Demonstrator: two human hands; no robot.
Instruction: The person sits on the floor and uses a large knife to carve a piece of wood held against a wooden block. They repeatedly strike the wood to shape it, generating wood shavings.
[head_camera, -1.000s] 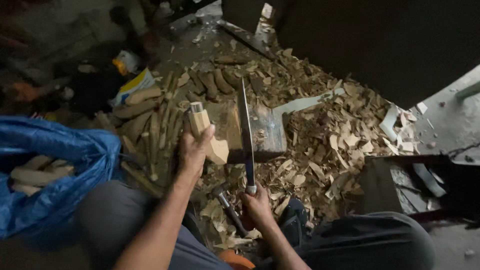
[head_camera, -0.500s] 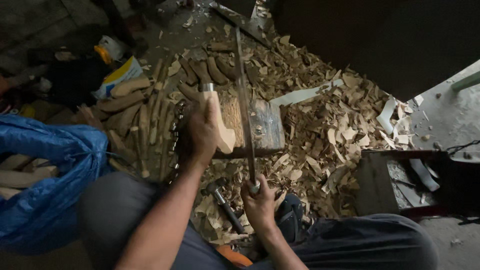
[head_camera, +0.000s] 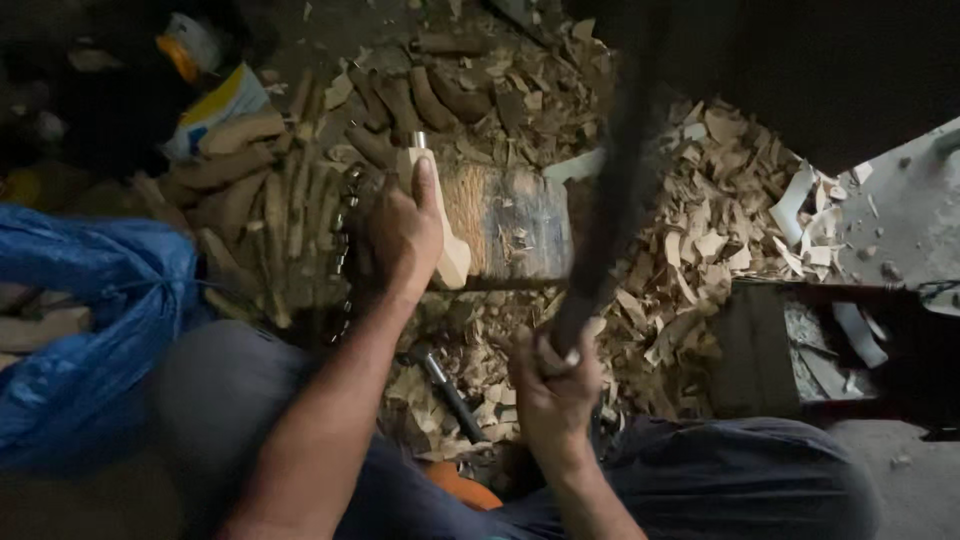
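Here, the largest package is a crumpled blue plastic bag (head_camera: 85, 330) at the left edge, with pale wood pieces showing inside it. Above it, at the top left, lies a flat white-and-yellow packet (head_camera: 215, 105), and just beyond that a small white container with an orange end (head_camera: 188, 45); any print on them is too dim to make out. A wide spread of pale wood chips (head_camera: 700, 240) covers the ground to the right, and a row of rough brown sticks (head_camera: 270, 215) lies left of the chopping block (head_camera: 505, 220).

The left hand (head_camera: 400, 235) is clamped on a pale carved wood piece (head_camera: 445, 235), standing it on the near left edge of the block. The right hand (head_camera: 555, 385) is closed round the handle of a long dark blade (head_camera: 620, 190). A small metal tool (head_camera: 450, 395) lies among chips between the knees.

Half a second ago the blade was thin and sharp above the block; now it is raised nearer the camera, wide and blurred.
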